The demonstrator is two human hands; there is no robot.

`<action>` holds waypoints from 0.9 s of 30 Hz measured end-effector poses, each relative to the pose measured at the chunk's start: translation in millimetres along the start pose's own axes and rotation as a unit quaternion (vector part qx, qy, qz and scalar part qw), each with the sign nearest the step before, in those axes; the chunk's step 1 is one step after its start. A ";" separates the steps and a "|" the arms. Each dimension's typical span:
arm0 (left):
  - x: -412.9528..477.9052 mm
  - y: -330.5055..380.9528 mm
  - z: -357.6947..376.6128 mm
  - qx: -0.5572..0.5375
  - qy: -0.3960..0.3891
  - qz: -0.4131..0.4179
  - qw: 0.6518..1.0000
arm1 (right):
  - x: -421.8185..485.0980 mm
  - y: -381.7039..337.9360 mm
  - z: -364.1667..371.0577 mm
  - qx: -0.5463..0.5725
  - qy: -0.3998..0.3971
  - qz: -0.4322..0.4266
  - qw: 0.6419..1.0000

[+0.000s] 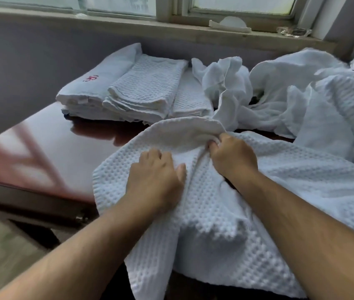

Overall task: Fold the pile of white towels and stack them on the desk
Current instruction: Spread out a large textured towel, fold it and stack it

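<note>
**Counter point(52, 148) below a window point(236, 5), with a waffle-weave towel point(225, 224) under both hands**

The glossy red-brown counter runs along a grey-violet wall point(20, 61). A sill point(128, 29) above the wall carries a flat white object point(230, 23) and, further right, a small clear item point(293, 32) whose contents cannot be made out.

At the far left of the counter lie the folded towels point(128, 105) in three adjoining lots: a plain towel point(98, 83) bearing a red mark, a stack of waffle pieces point(145, 89) just beside it, and a lower folded piece point(190, 98) touching that stack on the right. At the far right, the unfolded pile point(301, 94) of white cloth lies heaped and crumpled, its left edge rising just beside the folded lots.

The waffle-weave towel occupies the near centre. It is spread over the near edge of the counter and hangs down past it, and its far edge is raised into a rounded fold.

The left hand point(156, 176) lies palm-down on this towel, fingers loosely bent against the cloth and thumb out to the right, gripping nothing. The right hand point(232, 154), just beside it, has its fingers curled round a bunch of the same towel at the raised fold. Both forearms are bare. The left part of the view is blurred.
</note>
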State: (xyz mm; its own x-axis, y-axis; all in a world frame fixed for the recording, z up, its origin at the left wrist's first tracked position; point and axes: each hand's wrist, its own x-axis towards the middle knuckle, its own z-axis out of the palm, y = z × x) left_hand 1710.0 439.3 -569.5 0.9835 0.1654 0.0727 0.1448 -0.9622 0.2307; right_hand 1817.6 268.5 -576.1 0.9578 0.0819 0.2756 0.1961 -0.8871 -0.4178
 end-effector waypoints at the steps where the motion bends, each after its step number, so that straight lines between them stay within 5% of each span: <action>1: -1.1 -2.0 1.6 -0.002 -0.002 0.009 1.000 | 1.0 0.0 -1.5 0.004 -0.008 0.006 1.000; 7: 28.6 -33.7 9.0 -0.028 -0.065 0.085 0.994 | -10.0 3.6 -14.7 0.014 -0.044 0.022 0.999; 14: 84.3 -73.5 -5.3 0.063 -0.067 0.199 0.976 | -26.8 -8.5 -30.1 0.036 -0.132 -0.005 0.991; 17: 92.6 -74.6 -7.3 0.000 -0.021 0.203 0.979 | -24.6 -12.6 -40.5 0.057 -0.177 -0.008 0.983; 19: 93.9 -69.8 -5.3 -0.070 0.052 0.166 0.982 | -17.7 -12.4 -44.4 0.042 -0.151 -0.020 0.987; 22: 94.8 -66.4 -3.4 -0.141 0.160 0.027 0.977 | -10.9 -15.7 -40.8 0.002 -0.003 -0.075 0.997; 27: 105.6 -72.6 -13.6 -0.049 0.068 -0.070 0.994 | -1.6 -24.4 -22.6 -0.006 -0.067 -0.039 0.997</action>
State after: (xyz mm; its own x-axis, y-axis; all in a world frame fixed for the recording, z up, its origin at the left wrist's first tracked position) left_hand 1801.9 529.6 -565.4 0.9296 0.3309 0.1626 0.2616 -0.9028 0.3414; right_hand 1806.5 279.7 -546.7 0.9595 0.2094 0.1887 0.2688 -0.8811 -0.3891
